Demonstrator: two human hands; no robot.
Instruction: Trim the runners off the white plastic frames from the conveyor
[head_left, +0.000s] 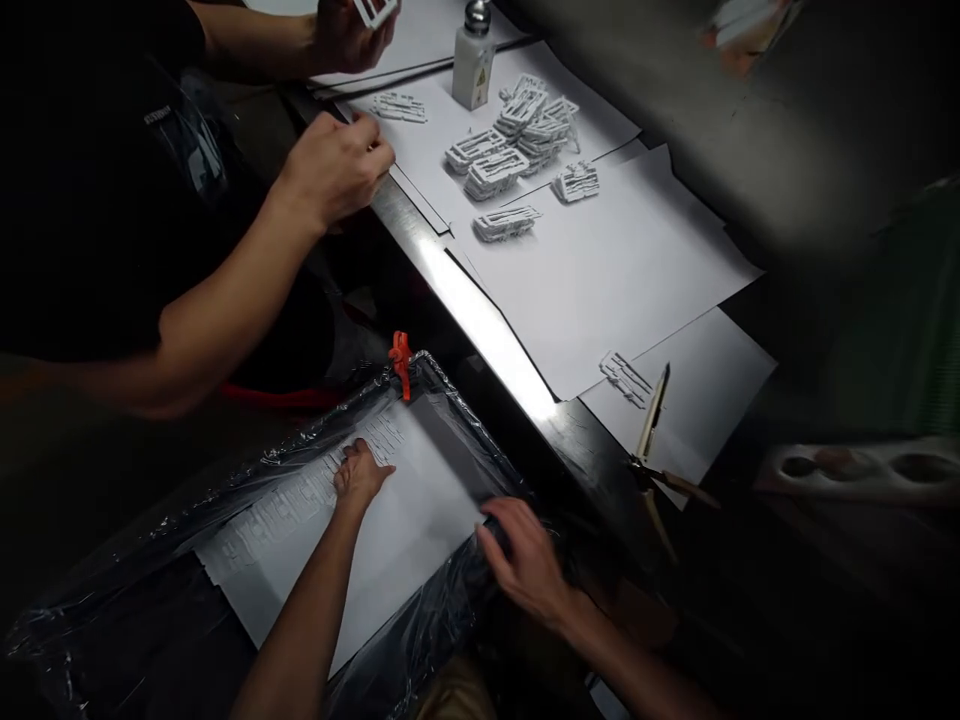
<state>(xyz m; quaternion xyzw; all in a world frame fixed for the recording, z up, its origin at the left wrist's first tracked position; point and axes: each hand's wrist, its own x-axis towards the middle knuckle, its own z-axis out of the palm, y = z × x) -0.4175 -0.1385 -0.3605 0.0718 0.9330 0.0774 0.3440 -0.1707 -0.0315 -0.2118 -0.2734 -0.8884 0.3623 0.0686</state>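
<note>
A white sheet (420, 540) lies in a tray (442, 610) lined with clear plastic, and rows of thin white slotted pieces (285, 510) are set along its far-left side. My left hand (364, 472) rests on this row near its upper end, thumb spread away from the bent fingers; no object shows in its grasp. At the tray's right corner, my right hand (525, 555) curves its fingers and thumb round the dark plastic-covered edge. An orange clamp (401, 362) grips the tray's top corner.
Stacks of white slotted frames (495, 172) and a metal-topped bottle (472, 60) stand on paper sheets over the metal table (457, 275). Tweezers and a pointed tool (655, 412) lie at its right end. A co-worker's hand (337, 165) is at the left.
</note>
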